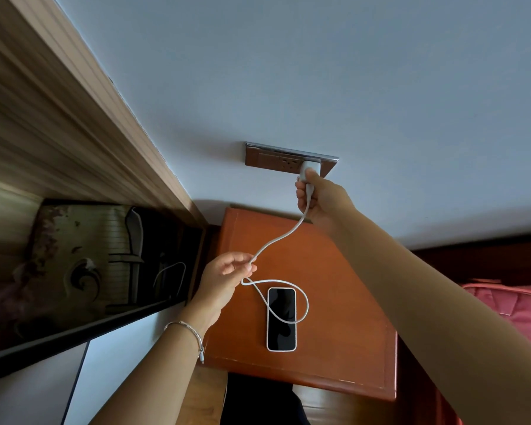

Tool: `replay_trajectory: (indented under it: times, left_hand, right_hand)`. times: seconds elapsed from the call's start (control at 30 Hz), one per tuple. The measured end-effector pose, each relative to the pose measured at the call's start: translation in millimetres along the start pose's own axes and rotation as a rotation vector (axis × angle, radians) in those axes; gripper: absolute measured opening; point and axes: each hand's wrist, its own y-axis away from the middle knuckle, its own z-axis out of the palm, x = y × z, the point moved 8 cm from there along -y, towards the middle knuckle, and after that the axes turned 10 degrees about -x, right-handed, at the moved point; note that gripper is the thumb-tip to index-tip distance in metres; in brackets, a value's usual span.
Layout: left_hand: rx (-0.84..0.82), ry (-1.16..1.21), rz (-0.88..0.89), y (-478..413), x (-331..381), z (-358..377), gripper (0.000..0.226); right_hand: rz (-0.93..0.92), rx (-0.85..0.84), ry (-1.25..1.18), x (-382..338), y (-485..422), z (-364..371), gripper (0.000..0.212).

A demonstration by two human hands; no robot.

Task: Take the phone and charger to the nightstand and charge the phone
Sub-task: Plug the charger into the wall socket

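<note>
A phone [281, 319] with a dark screen and pale case lies face up on the reddish wooden nightstand [334, 302]. My right hand [322, 199] grips the white charger plug [309, 168] against the brown wall socket plate [267, 157]. The white cable [281, 237] runs down from the plug to my left hand [227, 276], which pinches it above the nightstand. Below that hand the cable loops over the phone's screen. I cannot see the cable's free end.
A pale blue wall [319, 72] rises behind the nightstand. To the left stand a wooden panel [59, 118] and a dark framed picture [89, 271]. A pink bed cover [515, 311] shows at the right edge. My left wrist wears a thin bracelet [190, 331].
</note>
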Motion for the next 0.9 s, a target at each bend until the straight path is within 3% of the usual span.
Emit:
replay_trajectory:
  times: [0.2, 0.43, 0.9]
  left_hand:
    - [-0.004, -0.005, -0.019, -2.8, -2.9, 0.3, 0.014]
    - [0.024, -0.025, -0.021, 4.5, -6.7, 0.2, 0.015]
    - [0.046, -0.083, 0.011, 11.8, -13.8, 4.6, 0.016]
  right_hand:
    - [0.005, -0.015, -0.005, -0.7, -1.4, -0.5, 0.02]
    - [0.067, -0.158, -0.073, 2.5, 3.6, -0.2, 0.021]
    - [-0.066, -0.138, 0.069, -1.4, 6.7, -3.5, 0.021]
